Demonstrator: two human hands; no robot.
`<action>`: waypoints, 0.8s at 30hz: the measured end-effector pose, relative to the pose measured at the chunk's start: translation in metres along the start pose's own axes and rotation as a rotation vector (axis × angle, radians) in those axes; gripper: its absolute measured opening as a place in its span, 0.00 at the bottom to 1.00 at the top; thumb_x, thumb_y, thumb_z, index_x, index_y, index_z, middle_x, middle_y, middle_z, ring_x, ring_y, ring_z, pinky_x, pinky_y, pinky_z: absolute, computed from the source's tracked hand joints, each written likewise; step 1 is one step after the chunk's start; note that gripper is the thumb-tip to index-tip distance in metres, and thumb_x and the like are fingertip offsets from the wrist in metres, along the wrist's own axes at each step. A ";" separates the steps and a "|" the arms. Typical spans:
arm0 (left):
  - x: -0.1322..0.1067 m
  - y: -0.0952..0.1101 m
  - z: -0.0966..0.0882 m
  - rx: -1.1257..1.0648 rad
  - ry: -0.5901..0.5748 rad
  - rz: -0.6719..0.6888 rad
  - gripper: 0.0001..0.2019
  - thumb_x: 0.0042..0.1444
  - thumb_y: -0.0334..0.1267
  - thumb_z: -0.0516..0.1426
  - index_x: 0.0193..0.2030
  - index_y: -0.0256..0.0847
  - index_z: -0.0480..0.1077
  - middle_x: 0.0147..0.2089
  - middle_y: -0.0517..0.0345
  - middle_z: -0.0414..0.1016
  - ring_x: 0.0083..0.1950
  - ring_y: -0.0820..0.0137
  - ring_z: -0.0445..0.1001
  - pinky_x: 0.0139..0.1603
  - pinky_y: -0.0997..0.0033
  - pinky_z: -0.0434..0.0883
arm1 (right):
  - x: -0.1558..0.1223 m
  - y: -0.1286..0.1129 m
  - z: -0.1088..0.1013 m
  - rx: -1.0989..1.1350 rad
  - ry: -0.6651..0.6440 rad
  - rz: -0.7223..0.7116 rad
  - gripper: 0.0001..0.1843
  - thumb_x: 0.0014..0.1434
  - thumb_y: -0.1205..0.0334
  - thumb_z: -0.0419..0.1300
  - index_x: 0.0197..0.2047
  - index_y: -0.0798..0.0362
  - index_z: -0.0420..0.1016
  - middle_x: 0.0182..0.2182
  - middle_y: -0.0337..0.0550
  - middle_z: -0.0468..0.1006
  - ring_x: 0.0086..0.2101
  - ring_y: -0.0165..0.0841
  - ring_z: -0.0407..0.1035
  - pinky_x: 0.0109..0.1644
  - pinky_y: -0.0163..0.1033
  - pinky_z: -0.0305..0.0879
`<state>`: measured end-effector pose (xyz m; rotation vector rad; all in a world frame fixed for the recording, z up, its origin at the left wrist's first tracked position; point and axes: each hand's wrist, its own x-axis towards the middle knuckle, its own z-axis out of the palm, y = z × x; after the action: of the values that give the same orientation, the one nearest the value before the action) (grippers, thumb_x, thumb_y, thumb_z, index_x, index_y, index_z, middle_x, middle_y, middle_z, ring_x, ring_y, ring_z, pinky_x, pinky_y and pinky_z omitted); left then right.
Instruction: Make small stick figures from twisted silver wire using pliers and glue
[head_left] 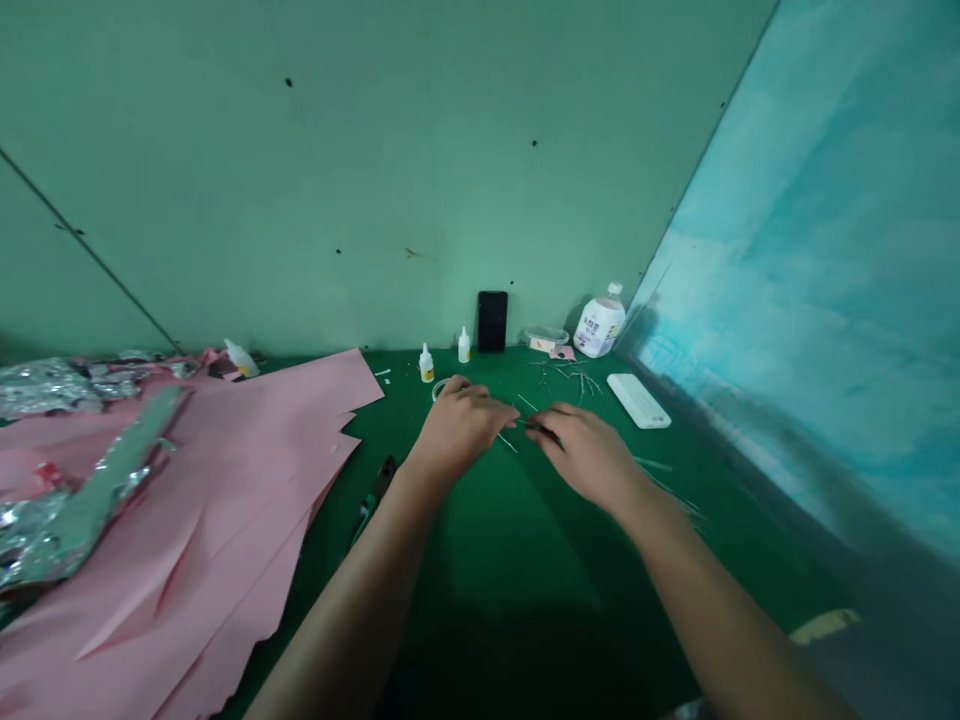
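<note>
My left hand (463, 422) and my right hand (589, 448) meet fingertip to fingertip above the green tabletop, both pinching a thin wire (522, 421). Thin straight ends (508, 442) stick out by the left fingers; whether these belong to the same wire I cannot tell. Partly behind my left hand lies a pale ring (439, 389), perhaps a tape roll. Beside my left forearm rest pliers (373, 497) with dark jaws and green handles. Beyond my right hand lie several branched, twisted wires (570, 376), while loose straight wires (671, 490) lie near my right forearm.
Pink sheets (247, 450) with crumpled silver foil (60, 385) cover the left side. Small glue bottles (427, 364), a dark phone (492, 322), a clear tub (546, 338) and a white jug (600, 322) line the back wall. A white slab-like device (638, 401) lies right.
</note>
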<state>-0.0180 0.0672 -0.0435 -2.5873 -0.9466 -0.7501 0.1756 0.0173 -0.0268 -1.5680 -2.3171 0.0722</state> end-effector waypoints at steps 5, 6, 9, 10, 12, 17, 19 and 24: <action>-0.009 -0.022 -0.018 0.037 0.142 -0.187 0.08 0.64 0.35 0.55 0.37 0.43 0.77 0.30 0.60 0.80 0.33 0.68 0.76 0.41 0.64 0.64 | 0.047 -0.025 0.006 0.065 0.169 -0.057 0.12 0.66 0.67 0.52 0.42 0.52 0.78 0.36 0.42 0.78 0.35 0.34 0.73 0.33 0.38 0.62; -0.013 -0.028 -0.022 0.035 0.175 -0.231 0.08 0.63 0.35 0.56 0.37 0.44 0.77 0.31 0.60 0.80 0.33 0.68 0.76 0.40 0.64 0.65 | 0.054 -0.027 0.007 0.077 0.192 -0.092 0.12 0.66 0.66 0.52 0.42 0.52 0.78 0.36 0.42 0.78 0.35 0.34 0.73 0.34 0.38 0.63; -0.021 -0.043 -0.032 0.025 0.288 -0.323 0.06 0.62 0.37 0.58 0.38 0.46 0.78 0.35 0.60 0.81 0.37 0.67 0.76 0.41 0.63 0.66 | 0.070 -0.031 0.007 0.101 0.257 -0.197 0.12 0.67 0.62 0.53 0.41 0.53 0.78 0.35 0.44 0.78 0.36 0.35 0.72 0.36 0.39 0.65; -0.023 -0.046 -0.035 0.022 0.325 -0.340 0.06 0.61 0.37 0.59 0.38 0.46 0.79 0.37 0.59 0.81 0.38 0.67 0.76 0.41 0.64 0.67 | 0.073 -0.032 0.007 0.104 0.283 -0.223 0.12 0.67 0.62 0.53 0.40 0.54 0.78 0.35 0.45 0.78 0.37 0.35 0.72 0.37 0.39 0.65; -0.024 -0.048 -0.040 0.024 0.385 -0.354 0.07 0.61 0.38 0.58 0.38 0.44 0.79 0.38 0.56 0.80 0.39 0.67 0.74 0.41 0.64 0.69 | 0.078 -0.034 0.005 0.095 0.344 -0.262 0.12 0.66 0.62 0.53 0.40 0.54 0.77 0.34 0.46 0.78 0.36 0.35 0.72 0.36 0.40 0.66; -0.021 -0.042 -0.045 0.101 0.440 -0.308 0.06 0.60 0.35 0.59 0.37 0.44 0.79 0.34 0.56 0.76 0.37 0.68 0.69 0.38 0.66 0.69 | 0.076 -0.041 0.004 0.049 0.481 -0.311 0.10 0.66 0.64 0.54 0.41 0.53 0.77 0.35 0.45 0.79 0.34 0.34 0.72 0.35 0.39 0.66; -0.018 -0.037 -0.046 0.125 0.440 -0.300 0.05 0.59 0.35 0.60 0.36 0.44 0.79 0.31 0.57 0.75 0.35 0.68 0.68 0.37 0.67 0.68 | 0.073 -0.042 0.003 0.033 0.494 -0.314 0.09 0.66 0.64 0.55 0.40 0.54 0.76 0.35 0.44 0.79 0.34 0.33 0.72 0.35 0.38 0.65; -0.013 -0.025 -0.046 0.173 0.416 -0.327 0.08 0.60 0.36 0.59 0.31 0.41 0.78 0.25 0.59 0.71 0.30 0.70 0.68 0.33 0.68 0.65 | 0.072 -0.042 0.001 0.020 0.520 -0.327 0.09 0.65 0.63 0.55 0.36 0.53 0.75 0.32 0.43 0.78 0.31 0.32 0.72 0.32 0.37 0.62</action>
<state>-0.0602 0.0596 -0.0111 -2.0364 -1.2407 -1.1753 0.1143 0.0664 -0.0003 -1.0201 -2.1000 -0.3488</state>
